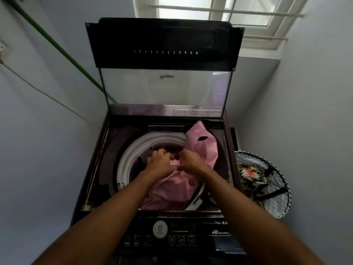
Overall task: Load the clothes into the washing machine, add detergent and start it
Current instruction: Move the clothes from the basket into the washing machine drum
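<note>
Pink garment [175, 186] draped over the drum's [129, 150] right and near rim, long axis running from far-right corner of the washer [95, 169] down toward its near edge, mostly still outside. Gripped at mid-length by both hands, left [159, 162] and right [191, 161] clenched on cloth above the drum mouth. Probably pushing down and leftward next. Basket [275, 169] beside the right edge.

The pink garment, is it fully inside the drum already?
No. The pink garment still drapes over the drum rim at right and front.
</note>
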`<state>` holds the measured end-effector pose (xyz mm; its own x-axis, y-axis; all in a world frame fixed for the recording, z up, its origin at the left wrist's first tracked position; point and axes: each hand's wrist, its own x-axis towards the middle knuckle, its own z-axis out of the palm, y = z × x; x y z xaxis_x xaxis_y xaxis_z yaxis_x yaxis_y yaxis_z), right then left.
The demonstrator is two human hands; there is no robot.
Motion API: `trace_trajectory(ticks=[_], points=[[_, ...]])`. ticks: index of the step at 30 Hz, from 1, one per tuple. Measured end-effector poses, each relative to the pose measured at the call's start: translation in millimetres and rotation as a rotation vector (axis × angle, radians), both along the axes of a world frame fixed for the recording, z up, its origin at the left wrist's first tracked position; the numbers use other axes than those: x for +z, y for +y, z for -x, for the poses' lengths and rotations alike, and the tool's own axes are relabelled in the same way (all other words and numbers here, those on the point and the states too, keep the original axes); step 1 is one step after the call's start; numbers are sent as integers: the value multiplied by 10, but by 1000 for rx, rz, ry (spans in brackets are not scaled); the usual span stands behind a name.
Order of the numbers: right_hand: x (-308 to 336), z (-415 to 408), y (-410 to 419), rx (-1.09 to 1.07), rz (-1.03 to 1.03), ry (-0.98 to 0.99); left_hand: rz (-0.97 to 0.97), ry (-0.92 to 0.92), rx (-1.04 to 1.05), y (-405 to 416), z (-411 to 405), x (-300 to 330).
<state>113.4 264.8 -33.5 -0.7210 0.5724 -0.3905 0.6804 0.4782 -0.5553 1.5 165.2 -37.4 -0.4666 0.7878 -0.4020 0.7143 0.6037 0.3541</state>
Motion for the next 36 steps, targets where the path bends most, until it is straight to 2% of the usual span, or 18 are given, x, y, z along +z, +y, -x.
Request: trace_trajectory(ticks=[3,4,8,11,18,22,28,31,36], points=[[64,-143,123,-127,-379,112,-92,-113,-30,118,-137,-33],[103,-183,174,-177,-443,143,-110,-150,-36,158,-190,-40],[122,-258,365,-255,-320,175,-99,-210,-70,247,-336,-87],[54,-303,422,-262,-265,171,-172,-233,-68,285,-364,-139],[-8,-646,499,-408,-344,339,-445,-254,-41,678,-648,18],[-32,-1034,701,-557,-336,400,-558,-225,-138,1000,-1019,102],[-215,-1715,1030,-707,-221,313,-646,-163,-331,1473,-1623,94],[-416,-2076,1193,-767,-155,218,-551,-161,-410,1710,-1876,46],[-795,-2530,1496,-841,-40,64,-224,-74,-524,2154,-2157,-295]])
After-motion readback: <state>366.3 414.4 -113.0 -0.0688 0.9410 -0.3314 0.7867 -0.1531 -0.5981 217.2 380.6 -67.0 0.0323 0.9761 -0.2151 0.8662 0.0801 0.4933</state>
